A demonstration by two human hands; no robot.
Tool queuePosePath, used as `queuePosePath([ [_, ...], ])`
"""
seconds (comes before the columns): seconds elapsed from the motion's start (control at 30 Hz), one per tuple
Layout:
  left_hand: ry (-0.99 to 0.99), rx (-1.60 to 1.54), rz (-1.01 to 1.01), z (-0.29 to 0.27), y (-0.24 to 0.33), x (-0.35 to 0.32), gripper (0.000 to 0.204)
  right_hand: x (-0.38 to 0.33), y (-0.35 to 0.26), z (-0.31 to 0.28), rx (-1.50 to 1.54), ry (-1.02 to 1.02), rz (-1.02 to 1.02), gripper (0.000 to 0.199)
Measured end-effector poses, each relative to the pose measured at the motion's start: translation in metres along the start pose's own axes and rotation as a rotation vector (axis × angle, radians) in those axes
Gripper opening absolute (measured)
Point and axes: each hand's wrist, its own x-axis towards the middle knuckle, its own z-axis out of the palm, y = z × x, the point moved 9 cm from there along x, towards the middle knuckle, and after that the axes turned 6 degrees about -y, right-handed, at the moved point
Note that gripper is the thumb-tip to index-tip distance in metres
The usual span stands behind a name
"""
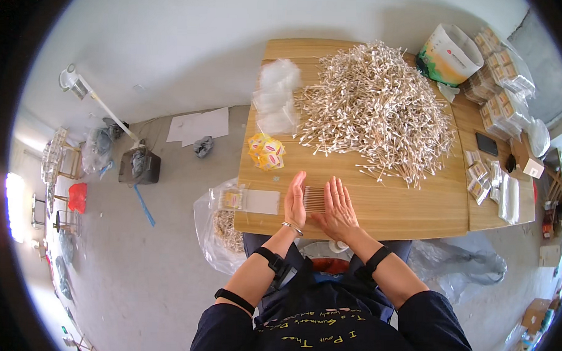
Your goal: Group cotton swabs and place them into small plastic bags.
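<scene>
A neat row of cotton swabs lies on the wooden table between my two hands. My left hand stands on its edge at the row's left end, fingers straight and palm turned inward. Flat and slanted, my right hand has its fingers stretched out at the right end of the row. Left of my left hand are a white card and a clear pack of swabs with a yellow label. Farther back rises a large heap of loose cotton swabs.
Yellow labels and clear plastic bags lie at the table's left. A white bucket, stacked packs, a dark phone and a small box stand rightward. A plastic sack of swabs hangs low beside the left edge.
</scene>
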Motion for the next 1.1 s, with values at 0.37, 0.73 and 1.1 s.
queuePosePath([
  [0.37, 0.005, 0.002, -0.025, -0.006, -0.014, 0.001, 0.068, 0.007, -0.013, 0.02, -0.171, -0.034, -0.012, 0.089],
  [0.73, -0.13, 0.448, -0.078, -0.013, 0.016, -0.014, 0.05, 0.005, -0.015, 0.013, -0.111, -0.064, -0.003, 0.101],
  [1.1, -0.539, 1.326, 0.091, 0.024, 0.047, -0.071, 0.056, 0.006, -0.014, 0.014, -0.157, -0.11, 0.023, 0.095],
])
